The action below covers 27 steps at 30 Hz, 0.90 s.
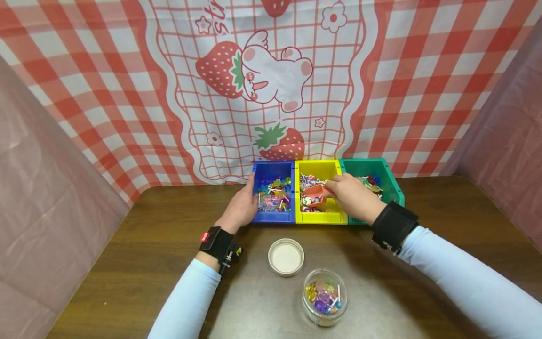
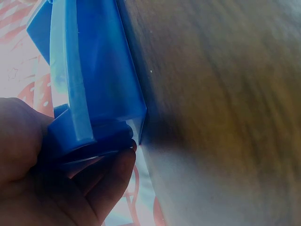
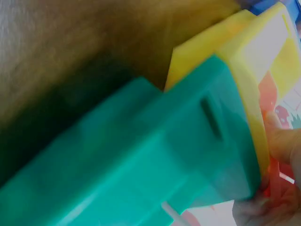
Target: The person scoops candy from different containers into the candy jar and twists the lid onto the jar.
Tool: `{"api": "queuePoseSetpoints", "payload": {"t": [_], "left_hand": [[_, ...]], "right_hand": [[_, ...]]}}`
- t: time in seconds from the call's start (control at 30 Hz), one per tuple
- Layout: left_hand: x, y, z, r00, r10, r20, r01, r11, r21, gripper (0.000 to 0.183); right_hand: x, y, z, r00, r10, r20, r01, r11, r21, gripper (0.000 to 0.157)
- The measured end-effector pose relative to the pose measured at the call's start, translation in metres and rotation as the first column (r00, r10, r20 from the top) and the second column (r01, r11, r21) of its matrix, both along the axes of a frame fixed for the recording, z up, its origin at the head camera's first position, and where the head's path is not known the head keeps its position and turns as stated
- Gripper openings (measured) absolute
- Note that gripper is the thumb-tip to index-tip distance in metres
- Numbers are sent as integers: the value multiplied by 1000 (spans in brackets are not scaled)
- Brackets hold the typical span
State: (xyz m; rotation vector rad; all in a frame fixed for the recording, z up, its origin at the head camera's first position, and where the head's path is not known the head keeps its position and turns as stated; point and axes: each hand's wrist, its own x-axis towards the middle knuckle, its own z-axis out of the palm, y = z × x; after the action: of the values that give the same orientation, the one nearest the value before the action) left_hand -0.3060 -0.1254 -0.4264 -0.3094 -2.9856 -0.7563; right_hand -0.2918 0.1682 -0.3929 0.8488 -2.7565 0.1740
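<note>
My left hand [image 1: 239, 205] holds the left side wall of a blue bin [image 1: 274, 217], its fingers wrapped round the bin's edge [image 2: 101, 89] in the left wrist view. Inside lie wrapped candies and lollipops [image 1: 275, 195]. My right hand [image 1: 354, 197] grips the handle of a pinkish-orange scoop [image 1: 314, 193], which dips into swirl-patterned candies in the middle, yellow bin [image 1: 322, 218]. Some of these candies sit in the scoop. The right wrist view has the scoop's handle mostly covered by my fingers, beyond the green bin's wall [image 3: 141, 155].
A clear jar [image 1: 325, 320] partly filled with colourful candies stands near the front. Behind it lies a round white lid [image 1: 286, 258]. The green bin [image 1: 394, 190], holding more candies, adjoins the yellow one. A checked strawberry cloth [image 1: 169, 141] hangs behind the wooden table [image 1: 139, 235].
</note>
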Motion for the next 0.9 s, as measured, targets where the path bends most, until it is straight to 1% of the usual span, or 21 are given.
{"api": "queuePoseSetpoints", "payload": {"t": [0.07,0.2,0.3,0.37,0.5,0.6,0.73,0.8,0.9], "left_hand": [[0,0,0,1000,0,0,0,1000,-1,65],[0,0,0,1000,-2,-4,2,1000,-2,64],[-1,0,-1,1000,-4,-5,4,1000,-3,64],[0,0,-1,1000,-3,-5,3,1000,-3,64],[0,0,-2,1000,6,-1,-6,1000,2,64],[1,0,-2,1000,14,0,-14,1000,7,64],[1,0,-3,1000,7,2,-7,1000,13,65],[0,0,-2,1000,1,1,-1,1000,18,65],[0,0,-1,1000,1,-4,0,1000,19,65]], "right_hand": [[2,-1,-2,999,-7,-42,7,1000,-3,25],[4,-1,-9,991,-4,-135,-2,999,-47,21],[6,0,-11,988,-13,-156,-1,996,-93,22],[8,1,-11,989,-37,-144,20,992,-121,23],[13,2,-10,991,-97,-87,81,982,-174,24],[15,3,-9,991,-120,-60,106,976,-192,24],[17,5,-10,990,-131,-53,117,971,-210,25],[17,5,-12,988,-143,-55,127,965,-231,25],[17,4,-15,987,-144,-71,120,956,-267,24]]}}
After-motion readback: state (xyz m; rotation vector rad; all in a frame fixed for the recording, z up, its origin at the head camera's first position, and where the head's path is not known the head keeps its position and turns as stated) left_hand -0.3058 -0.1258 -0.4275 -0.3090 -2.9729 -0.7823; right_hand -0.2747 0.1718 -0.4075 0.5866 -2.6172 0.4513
